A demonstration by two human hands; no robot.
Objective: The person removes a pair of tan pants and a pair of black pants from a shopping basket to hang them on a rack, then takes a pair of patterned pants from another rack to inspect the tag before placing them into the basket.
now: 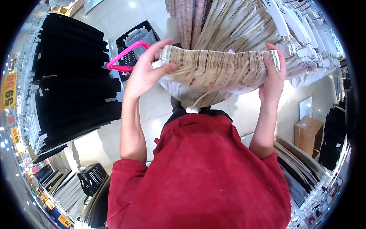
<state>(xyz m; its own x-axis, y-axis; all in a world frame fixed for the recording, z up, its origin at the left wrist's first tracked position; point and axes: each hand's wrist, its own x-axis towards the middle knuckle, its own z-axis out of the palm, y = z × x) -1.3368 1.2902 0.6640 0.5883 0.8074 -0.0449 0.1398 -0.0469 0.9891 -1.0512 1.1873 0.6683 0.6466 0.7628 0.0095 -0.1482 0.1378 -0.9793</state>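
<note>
A beige patterned garment [213, 78] with a gathered elastic waistband, cord ties and pale lining hangs in front of my body. My left hand [150, 70] grips the left end of the waistband, thumb on the near side and fingers behind. At the right end, my right hand [273, 70] pinches the band between thumb and fingers. The waistband is spread flat between both hands. Just behind my left wrist shows a bright pink loop-shaped handle [127, 57], overlapping a black basket [124, 42] that holds clear plastic.
Similar patterned garments [236, 26] hang beyond, beside white hangers [280, 21]. Black garments [72, 53] fill the left rack near a yellow price sign [8, 89]. Another black basket [92, 178] sits lower left. A cardboard box [308, 131] stands on the right.
</note>
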